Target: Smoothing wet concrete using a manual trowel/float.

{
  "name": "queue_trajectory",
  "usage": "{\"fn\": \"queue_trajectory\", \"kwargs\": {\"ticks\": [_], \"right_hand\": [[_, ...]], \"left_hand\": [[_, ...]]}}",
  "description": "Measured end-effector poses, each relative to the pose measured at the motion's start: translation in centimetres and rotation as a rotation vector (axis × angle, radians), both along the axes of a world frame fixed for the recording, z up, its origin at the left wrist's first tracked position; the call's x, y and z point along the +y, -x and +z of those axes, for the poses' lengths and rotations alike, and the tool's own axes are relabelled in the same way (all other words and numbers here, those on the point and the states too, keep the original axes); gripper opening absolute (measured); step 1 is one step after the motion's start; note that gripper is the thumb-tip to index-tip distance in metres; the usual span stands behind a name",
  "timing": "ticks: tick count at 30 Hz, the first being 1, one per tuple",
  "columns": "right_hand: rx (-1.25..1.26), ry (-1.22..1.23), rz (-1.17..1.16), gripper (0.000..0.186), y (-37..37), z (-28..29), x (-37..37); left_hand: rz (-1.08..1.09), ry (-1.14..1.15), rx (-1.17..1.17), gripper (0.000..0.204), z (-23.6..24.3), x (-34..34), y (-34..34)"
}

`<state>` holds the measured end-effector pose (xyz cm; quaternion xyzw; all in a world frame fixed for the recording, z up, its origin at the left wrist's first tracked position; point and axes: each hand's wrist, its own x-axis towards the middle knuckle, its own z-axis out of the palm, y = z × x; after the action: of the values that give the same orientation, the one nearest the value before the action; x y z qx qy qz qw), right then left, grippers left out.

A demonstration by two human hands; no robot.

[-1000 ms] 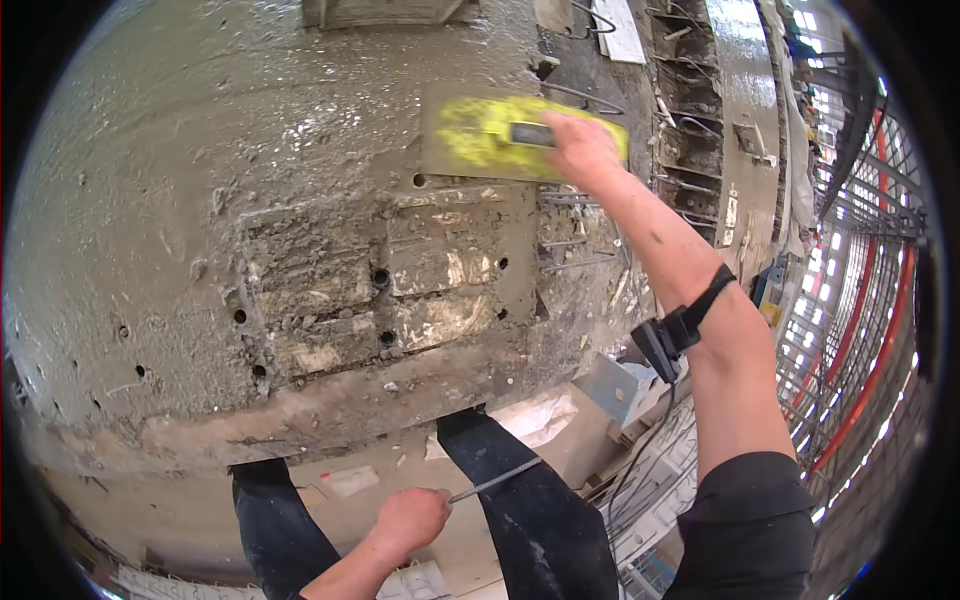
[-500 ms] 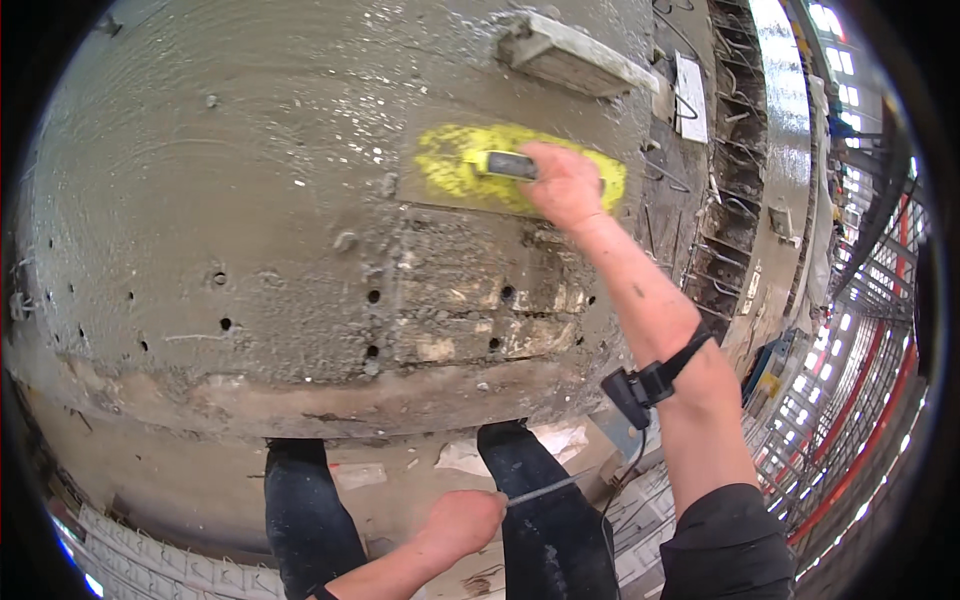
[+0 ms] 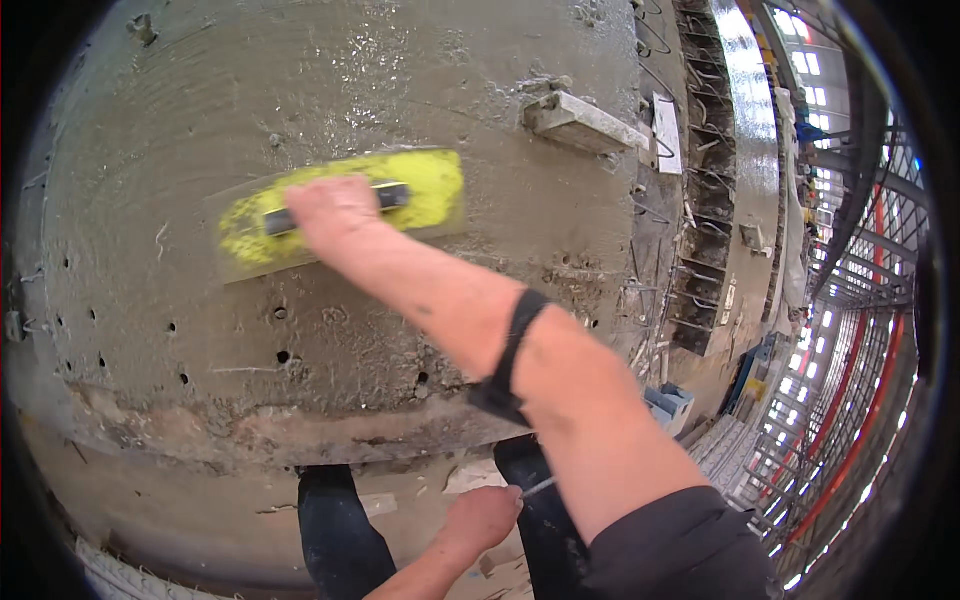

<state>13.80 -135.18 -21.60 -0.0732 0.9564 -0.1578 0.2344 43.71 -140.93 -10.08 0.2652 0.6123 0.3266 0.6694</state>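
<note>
My right hand [image 3: 335, 208] is wrapped round the dark handle of a long yellow plastering float [image 3: 432, 180], which is smeared with grey. The float lies flat on the wet concrete surface [image 3: 210, 110], tilted a little and blurred at its left end. Low in front of my legs, my left hand [image 3: 482, 520] is closed round a thin grey rod [image 3: 539, 487]; my right arm hides its far end. Several small dark holes dot the concrete near its front edge. My right forearm now covers much of the rough patch there.
A pale, concrete-caked block [image 3: 585, 122] lies on the slab at the upper right. Beyond it, bent steel bars [image 3: 655, 215] stick out beside a white board [image 3: 667, 135]. A raised ledge [image 3: 330, 430] runs along the slab's near side. Metal railings stand far right.
My right hand has swept the float leftward across the concrete, and the float has turned so its right end is higher. My left hand still grips the rod low down.
</note>
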Motion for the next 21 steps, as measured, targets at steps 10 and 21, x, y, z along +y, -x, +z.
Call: {"fn": "queue_trajectory", "kwargs": {"ticks": [10, 21], "right_hand": [[0.068, -0.429, -0.221, 0.02, -8.0, -0.4, 29.8], [-0.038, -0.375, -0.812, 0.047, -32.6, 2.5, 51.5]], "left_hand": [[-0.137, 0.076, -0.057, 0.025, -2.2, 3.7, -5.0], [-0.251, 0.151, -0.027, 0.025, -4.5, 7.0, -9.2]]}}
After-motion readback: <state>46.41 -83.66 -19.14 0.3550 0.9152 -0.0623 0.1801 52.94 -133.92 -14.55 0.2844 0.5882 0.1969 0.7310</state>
